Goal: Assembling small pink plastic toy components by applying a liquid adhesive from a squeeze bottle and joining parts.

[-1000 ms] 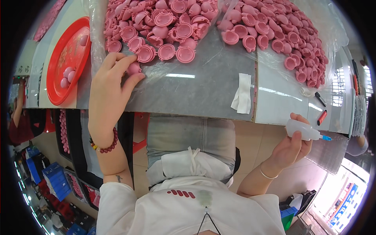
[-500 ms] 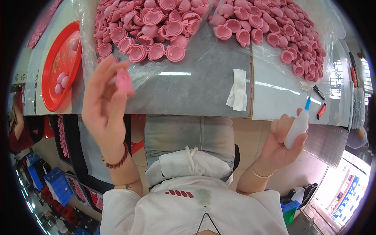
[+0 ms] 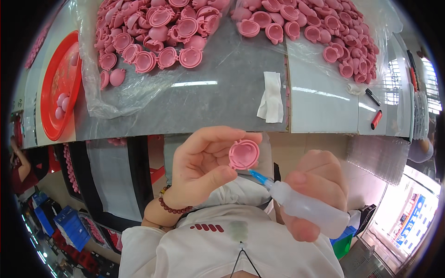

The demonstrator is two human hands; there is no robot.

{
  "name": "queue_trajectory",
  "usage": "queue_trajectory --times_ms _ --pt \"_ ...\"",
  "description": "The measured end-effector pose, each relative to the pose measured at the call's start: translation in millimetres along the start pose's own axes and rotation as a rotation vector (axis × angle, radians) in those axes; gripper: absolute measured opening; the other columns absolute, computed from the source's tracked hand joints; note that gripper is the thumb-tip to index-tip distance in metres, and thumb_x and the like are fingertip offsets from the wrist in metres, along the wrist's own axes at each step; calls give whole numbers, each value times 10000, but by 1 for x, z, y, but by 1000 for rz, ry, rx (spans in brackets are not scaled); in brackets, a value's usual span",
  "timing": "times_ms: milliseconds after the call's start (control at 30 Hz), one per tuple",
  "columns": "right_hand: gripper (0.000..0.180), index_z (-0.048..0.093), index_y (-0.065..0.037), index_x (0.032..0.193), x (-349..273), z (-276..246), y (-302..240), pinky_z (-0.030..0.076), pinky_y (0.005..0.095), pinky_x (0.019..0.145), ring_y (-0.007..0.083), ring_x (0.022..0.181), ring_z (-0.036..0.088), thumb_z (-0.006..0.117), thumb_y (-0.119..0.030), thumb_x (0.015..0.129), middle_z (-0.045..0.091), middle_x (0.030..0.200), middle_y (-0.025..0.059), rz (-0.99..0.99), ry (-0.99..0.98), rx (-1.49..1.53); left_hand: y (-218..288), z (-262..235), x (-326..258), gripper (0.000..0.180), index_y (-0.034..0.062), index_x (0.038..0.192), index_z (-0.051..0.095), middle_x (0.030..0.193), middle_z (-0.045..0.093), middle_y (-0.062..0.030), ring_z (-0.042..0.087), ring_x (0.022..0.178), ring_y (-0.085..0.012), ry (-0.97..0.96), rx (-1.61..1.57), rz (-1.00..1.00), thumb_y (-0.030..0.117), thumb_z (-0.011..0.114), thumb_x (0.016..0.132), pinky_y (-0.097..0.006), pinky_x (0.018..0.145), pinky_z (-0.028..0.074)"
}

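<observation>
Between the thumb and fingers of my left hand point(image 3: 204, 164) sits a pink plastic half-shell point(image 3: 244, 154), its hollow side showing. My right hand point(image 3: 320, 190) grips a white translucent squeeze bottle point(image 3: 308, 208). The bottle's blue nozzle tip point(image 3: 259, 177) points up and left, close to the lower rim of the shell; whether it touches cannot be made out. Both hands are in front of the table edge, over my lap. Beyond them, a heap of similar pink shells point(image 3: 157, 34) lies on plastic sheeting at the left, and a second heap point(image 3: 343, 34) at the right.
A red oval tray point(image 3: 50, 99) with several pink balls stands at the table's left. On the tabletop point(image 3: 208, 102) lie a folded white tissue point(image 3: 272, 98), a black marker point(image 3: 372, 97) and a red object point(image 3: 376, 119). Black-framed trays point(image 3: 113, 176) are below left.
My left hand has come from the heap to the middle with the pink shell. My right hand has swung the bottle left, bringing its nozzle close to the shell.
</observation>
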State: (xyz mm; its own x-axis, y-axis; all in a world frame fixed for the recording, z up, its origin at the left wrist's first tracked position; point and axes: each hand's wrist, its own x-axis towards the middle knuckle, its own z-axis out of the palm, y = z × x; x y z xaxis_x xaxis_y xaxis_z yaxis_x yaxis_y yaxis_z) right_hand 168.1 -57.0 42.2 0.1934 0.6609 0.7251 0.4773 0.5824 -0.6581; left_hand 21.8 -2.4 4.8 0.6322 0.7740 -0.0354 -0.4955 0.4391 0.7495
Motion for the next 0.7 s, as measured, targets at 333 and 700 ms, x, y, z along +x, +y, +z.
queue_trajectory --times_ms 333,700 --pt "612 548 38 819 2 -2 -3 222 246 360 122 450 361 394 -555 818 462 573 33 -4 -119 -128 1 2 0 431 -29 1100 390 1097 490 -271 597 870 -233 -40 33 11 93 622 757 -316 751 503" --pt "616 549 42 876 -2 1 3 230 250 376 130 481 374 368 -544 830 470 588 47 -31 -11 -116 4 3 -1 435 -21 1092 416 1097 501 -259 553 965 -225 -18 26 -15 103 645 743 -304 819 447"
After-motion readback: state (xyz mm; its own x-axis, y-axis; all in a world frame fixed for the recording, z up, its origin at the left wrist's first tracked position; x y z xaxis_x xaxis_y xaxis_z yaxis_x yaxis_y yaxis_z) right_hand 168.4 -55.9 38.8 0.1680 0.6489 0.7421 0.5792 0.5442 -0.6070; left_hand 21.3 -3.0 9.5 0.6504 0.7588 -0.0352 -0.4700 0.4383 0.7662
